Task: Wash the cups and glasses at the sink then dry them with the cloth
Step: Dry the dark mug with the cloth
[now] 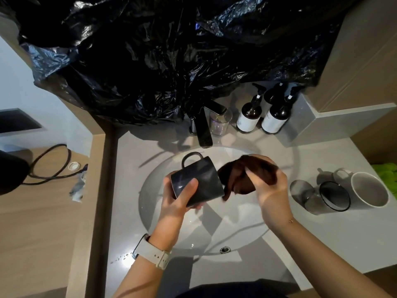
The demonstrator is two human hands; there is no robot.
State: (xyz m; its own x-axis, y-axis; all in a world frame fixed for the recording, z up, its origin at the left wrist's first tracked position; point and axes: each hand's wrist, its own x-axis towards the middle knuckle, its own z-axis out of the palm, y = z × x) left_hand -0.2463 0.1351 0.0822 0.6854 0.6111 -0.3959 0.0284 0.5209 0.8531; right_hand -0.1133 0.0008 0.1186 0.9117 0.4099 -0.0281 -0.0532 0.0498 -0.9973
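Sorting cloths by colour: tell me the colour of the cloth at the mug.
Dark brown cloth, clearest in the head view, bunched at the black mug.

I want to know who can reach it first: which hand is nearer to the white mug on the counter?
The right hand. It holds the brown cloth over the sink, on the side of the white mug. The left hand grips the black mug, farther away.

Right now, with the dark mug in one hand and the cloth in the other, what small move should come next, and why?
Probably push the brown cloth, bunched in the right hand, into the mouth of the black mug. The left hand holds the mug on its side over the sink, opening toward the cloth, which sits right at the rim.
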